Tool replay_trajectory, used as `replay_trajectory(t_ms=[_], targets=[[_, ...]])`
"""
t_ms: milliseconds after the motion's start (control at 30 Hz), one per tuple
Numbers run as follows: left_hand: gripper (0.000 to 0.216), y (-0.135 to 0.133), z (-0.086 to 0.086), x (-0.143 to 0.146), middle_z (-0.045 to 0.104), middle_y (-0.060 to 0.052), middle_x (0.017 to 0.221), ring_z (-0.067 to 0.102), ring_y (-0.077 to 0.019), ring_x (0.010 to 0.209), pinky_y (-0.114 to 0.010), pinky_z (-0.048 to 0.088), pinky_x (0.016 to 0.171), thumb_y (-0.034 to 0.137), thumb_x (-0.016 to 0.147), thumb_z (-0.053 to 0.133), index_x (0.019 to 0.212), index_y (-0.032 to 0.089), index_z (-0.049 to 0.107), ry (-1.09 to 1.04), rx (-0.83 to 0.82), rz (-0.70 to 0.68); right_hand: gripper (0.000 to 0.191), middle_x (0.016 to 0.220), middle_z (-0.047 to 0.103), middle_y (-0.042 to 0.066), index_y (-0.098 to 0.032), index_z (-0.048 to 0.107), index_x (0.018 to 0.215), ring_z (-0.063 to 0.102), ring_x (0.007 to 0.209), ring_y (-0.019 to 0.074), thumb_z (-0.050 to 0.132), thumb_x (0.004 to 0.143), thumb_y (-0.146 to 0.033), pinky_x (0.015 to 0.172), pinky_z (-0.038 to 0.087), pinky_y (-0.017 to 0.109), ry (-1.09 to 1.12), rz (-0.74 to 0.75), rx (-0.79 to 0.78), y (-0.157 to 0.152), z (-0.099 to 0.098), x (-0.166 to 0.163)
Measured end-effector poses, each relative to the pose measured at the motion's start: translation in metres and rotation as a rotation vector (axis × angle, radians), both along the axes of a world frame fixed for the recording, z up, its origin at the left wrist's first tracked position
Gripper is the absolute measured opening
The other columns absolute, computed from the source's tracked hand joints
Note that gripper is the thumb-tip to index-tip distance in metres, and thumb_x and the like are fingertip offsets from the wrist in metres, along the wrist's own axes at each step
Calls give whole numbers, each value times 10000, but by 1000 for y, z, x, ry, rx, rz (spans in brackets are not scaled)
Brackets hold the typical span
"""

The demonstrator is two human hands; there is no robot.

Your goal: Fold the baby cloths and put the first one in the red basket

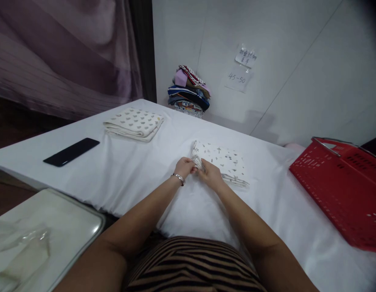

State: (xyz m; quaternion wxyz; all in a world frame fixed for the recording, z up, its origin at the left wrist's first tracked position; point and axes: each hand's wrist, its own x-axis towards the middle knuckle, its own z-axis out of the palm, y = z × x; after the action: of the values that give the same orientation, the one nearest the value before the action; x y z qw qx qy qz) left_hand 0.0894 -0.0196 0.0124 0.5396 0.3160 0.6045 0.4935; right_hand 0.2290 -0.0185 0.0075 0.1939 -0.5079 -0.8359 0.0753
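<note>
On the white tabletop (133, 174), left hand (184, 166) and right hand (210, 173) pinch the printed cloth (224, 159) at one corner, presumably keeping layers together.

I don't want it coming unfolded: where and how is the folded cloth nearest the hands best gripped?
Probably by both ends of the folded cloth, from the near side: left hand under the left end, right hand under the right, clasping all layers. It lies mostly flat, with stacked layers showing along its near edge, so pinching just one could open it.
</note>
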Motion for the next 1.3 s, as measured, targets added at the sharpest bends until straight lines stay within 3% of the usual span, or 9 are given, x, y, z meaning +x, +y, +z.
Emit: replay_trajectory(t_ms=[233,400,500,633,800,933,1300], targets=[[138,4,5,-3,600,19,548,602,-93,511,-187,477,525,113,745,553,878,131,518,59,-32,-72,494,1143,612,113,-184,436,1279,569,995,237,509,818,-346,807,425,307,-49,-60,-11,2,-6,-6],[183,6,6,-10,680,-38,748,634,-103,608,-204,491,579,213,807,503,969,134,535,203,-16,-148,383,996,664,53,-228,492,1222,598,870,211,442,854,-321,722,424,280,-2,-57,-43,6,0,-4],[184,7,0,-20,686,-45,874,644,-131,731,-216,479,637,289,779,539,906,168,593,401,11,-170,354,976,670,23,-256,522,1191,598,853,199,453,851,-327,707,418,267,69,-54,-34,11,5,0],[175,3,-11,-26,686,-69,833,615,-220,915,-254,448,741,343,678,638,617,179,634,761,-15,-267,362,916,682,22,-241,528,1189,601,813,188,470,846,-340,691,411,255,109,-73,-48,16,9,2],[310,0,-16,-13,683,-123,896,630,-256,888,-286,452,720,470,704,597,737,175,689,1156,-63,-426,349,858,685,12,-246,537,1177,600,791,179,463,851,-346,690,405,248,122,-67,-50,14,8,2],[324,4,-13,-6,676,-147,950,629,-272,918,-299,462,733,454,697,613,826,166,689,1176,-89,-449,343,900,685,9,-263,539,1174,599,794,183,466,847,-339,681,404,253,121,-67,-43,14,8,1],[258,3,-7,-4,680,-152,963,633,-264,939,-286,464,740,391,698,633,811,164,682,1133,-95,-407,373,974,677,27,-242,529,1199,596,839,192,474,840,-330,722,417,267,106,-81,-63,13,5,0]])
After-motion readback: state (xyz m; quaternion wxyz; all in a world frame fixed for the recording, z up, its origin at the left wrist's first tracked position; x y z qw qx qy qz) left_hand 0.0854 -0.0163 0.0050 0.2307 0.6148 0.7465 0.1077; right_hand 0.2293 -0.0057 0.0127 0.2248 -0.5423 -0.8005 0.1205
